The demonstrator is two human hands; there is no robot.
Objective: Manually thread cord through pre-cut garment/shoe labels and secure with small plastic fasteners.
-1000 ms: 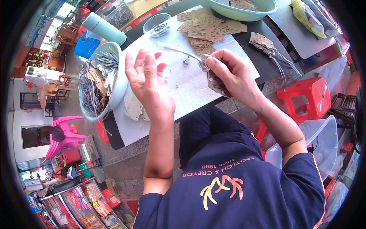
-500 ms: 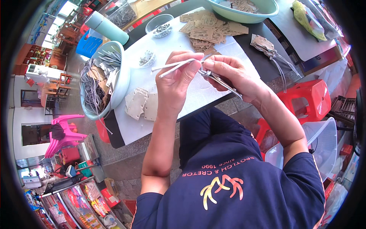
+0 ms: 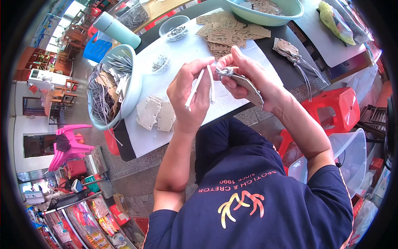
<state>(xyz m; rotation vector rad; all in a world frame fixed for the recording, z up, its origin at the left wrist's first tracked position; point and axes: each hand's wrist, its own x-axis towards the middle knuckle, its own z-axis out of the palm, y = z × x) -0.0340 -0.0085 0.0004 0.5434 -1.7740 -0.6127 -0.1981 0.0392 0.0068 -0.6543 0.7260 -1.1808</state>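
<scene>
My left hand (image 3: 186,93) is closed over the white table covering, pinching the two loose ends of a grey cord (image 3: 193,92) that hang down past the fingers. My right hand (image 3: 265,79) grips a small stack of cards (image 3: 248,88), tilted on edge. At the stack's upper end, the cord forms a knot (image 3: 225,72) beside my right fingertips. My right thumb is raised off the knot. A pile of brown cards (image 3: 226,33) lies just beyond my hands, and several pale cards (image 3: 150,114) rest left of my left wrist.
A pale tub (image 3: 133,79) of grey cords stands at the table's left, near a mint bottle (image 3: 118,31). Small metal parts fill two clear bowls (image 3: 174,25). A green basin (image 3: 273,18) sits at the back. A tied bundle (image 3: 287,49) lies right; a red stool (image 3: 340,106) stands beyond it.
The cord ends have swung from pointing left to hanging downward in my left hand. My right thumb has lifted, and the card stack has turned to show more of its face.
</scene>
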